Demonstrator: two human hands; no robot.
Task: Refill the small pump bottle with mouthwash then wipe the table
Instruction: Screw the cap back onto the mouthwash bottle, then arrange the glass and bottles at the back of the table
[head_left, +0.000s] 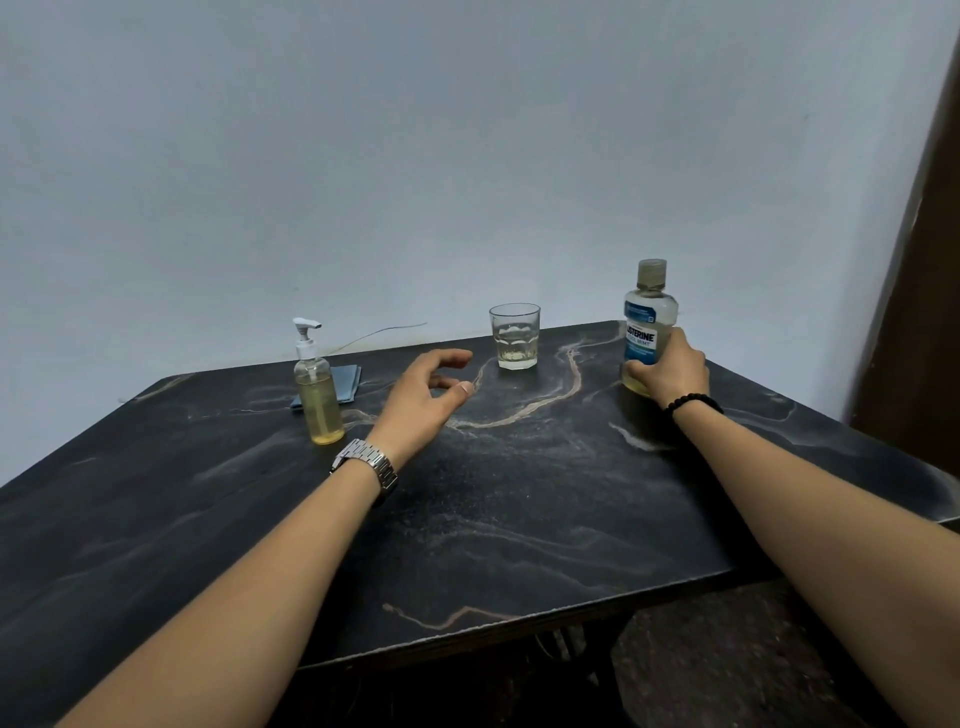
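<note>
A small clear pump bottle (317, 395) with a white pump and yellowish liquid stands upright at the table's left. At the back right stands a mouthwash bottle (648, 317) with a blue label and its cap on. My right hand (670, 371) is wrapped around its lower part. My left hand (423, 400) hovers over the middle of the table, fingers apart and curled, holding nothing, to the right of the pump bottle. A folded grey-blue cloth (340, 385) lies flat behind the pump bottle.
A clear glass (514, 336) with a little pale liquid stands at the back centre. The dark marbled table (519, 519) meets a pale wall behind. A brown door frame (919, 312) rises at the right, and the table's front edge drops to the floor.
</note>
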